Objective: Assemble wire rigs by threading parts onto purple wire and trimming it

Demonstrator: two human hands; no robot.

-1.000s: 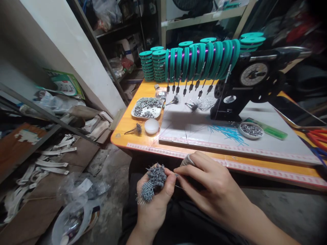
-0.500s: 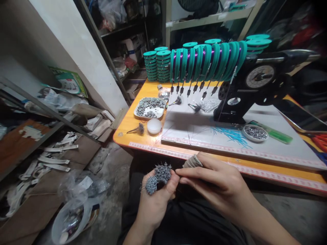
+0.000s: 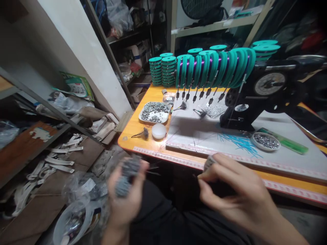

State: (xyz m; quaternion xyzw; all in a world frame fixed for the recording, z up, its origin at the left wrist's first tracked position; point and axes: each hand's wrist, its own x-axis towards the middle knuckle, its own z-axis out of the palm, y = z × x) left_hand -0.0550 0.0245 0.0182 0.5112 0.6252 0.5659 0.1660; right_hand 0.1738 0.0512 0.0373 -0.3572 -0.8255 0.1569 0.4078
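Grey bundle of small bead-tipped wire pieces sits in left hand, grip curled shut round it, below desk's front edge, over the lap; blurred. Right hand well apart from left, grip pinched on a small spool of pale thread just at front edge of orange wooden desk. Thin wire ends stick out of bundle toward right hand. On desk: white rectangular tray of grey metal bits nr left edge, white round lid just beside it, row of teal spools w/ purple wire at back, black winding machine to the right.
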